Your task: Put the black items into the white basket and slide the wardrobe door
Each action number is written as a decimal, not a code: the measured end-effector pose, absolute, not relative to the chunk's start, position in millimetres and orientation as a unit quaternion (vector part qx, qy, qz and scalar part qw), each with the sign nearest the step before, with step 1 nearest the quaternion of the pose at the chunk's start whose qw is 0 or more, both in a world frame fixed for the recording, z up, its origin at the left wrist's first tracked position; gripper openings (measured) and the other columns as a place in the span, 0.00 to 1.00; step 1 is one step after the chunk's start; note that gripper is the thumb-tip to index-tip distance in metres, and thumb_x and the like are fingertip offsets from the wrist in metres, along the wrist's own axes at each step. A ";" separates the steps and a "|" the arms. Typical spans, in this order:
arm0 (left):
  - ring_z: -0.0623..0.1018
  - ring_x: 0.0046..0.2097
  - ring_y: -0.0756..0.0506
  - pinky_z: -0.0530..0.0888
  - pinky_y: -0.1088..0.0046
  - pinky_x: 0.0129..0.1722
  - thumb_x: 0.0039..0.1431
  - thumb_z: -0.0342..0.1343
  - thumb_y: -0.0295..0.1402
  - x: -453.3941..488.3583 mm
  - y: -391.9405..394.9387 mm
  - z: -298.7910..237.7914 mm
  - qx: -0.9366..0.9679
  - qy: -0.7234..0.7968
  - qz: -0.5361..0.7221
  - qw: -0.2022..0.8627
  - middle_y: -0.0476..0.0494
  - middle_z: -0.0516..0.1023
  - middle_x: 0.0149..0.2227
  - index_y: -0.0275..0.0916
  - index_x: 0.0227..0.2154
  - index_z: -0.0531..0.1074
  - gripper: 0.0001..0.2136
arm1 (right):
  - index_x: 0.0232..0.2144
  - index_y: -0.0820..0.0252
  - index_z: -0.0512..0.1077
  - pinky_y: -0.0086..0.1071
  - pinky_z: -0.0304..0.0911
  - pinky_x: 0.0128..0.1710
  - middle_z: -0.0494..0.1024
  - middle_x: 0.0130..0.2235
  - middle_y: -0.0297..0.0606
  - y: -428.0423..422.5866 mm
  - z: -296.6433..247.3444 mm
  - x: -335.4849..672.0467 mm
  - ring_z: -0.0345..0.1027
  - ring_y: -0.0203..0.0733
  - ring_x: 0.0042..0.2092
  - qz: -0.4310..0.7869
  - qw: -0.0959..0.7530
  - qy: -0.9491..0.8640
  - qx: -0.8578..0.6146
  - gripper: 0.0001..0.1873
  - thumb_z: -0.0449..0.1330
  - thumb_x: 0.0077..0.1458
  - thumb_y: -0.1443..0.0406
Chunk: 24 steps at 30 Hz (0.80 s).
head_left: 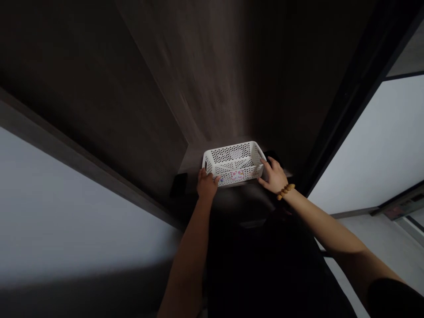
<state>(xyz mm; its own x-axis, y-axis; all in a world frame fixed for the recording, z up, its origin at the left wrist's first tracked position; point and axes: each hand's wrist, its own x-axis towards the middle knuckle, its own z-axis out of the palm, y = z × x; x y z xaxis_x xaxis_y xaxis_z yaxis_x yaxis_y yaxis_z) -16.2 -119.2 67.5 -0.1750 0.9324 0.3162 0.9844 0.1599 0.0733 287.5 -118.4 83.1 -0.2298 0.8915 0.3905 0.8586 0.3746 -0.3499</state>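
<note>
White plastic basket (233, 164) - perforated, with a small cartoon sticker (237, 176) on its near side - sits at the far end of a dark wood-grain recess (212, 79), on a narrow ledge (194, 161) between the two hands. Leftmost in view is a pale wall panel (73, 221) beneath a dark wooden edge (82, 163), and a small black object (179, 185) sits near the left hand (207, 184). That hand is closed on the basket's near left corner, its fingers curled over the rim. At the other end, the right hand (273, 176) has its fingers spread and hooked around the right corner, so the step in hand looks like a two-handed hold on the basket - one hand at each end. Another dark object (271, 157) shows just behind those fingers. A wooden bead bracelet (285, 191) circles the right wrist, a dark shirt (265, 265) fills the lower middle, and further right a bright panel (371, 145) stands in a black frame (351, 106) above a grey floor (380, 238).
</note>
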 end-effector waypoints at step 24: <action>0.77 0.57 0.40 0.74 0.61 0.60 0.61 0.63 0.36 163.9 -267.4 -78.1 -0.818 -0.441 -0.147 -0.338 0.41 0.79 0.54 0.46 0.49 0.77 0.13 | 0.75 0.73 0.30 0.64 0.45 0.73 0.35 0.77 0.65 -105.1 58.6 462.1 0.28 0.64 0.79 -0.111 0.475 -0.619 -0.615 0.61 0.54 0.58 0.43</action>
<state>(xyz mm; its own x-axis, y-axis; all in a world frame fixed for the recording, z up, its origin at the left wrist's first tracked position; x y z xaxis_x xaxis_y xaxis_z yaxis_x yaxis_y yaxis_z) 163.9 -267.4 -78.1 0.5675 0.8213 -0.0582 0.6227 -0.3819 0.6829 462.1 -105.1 58.6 0.2077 0.6569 0.7248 0.8680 0.2179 -0.4462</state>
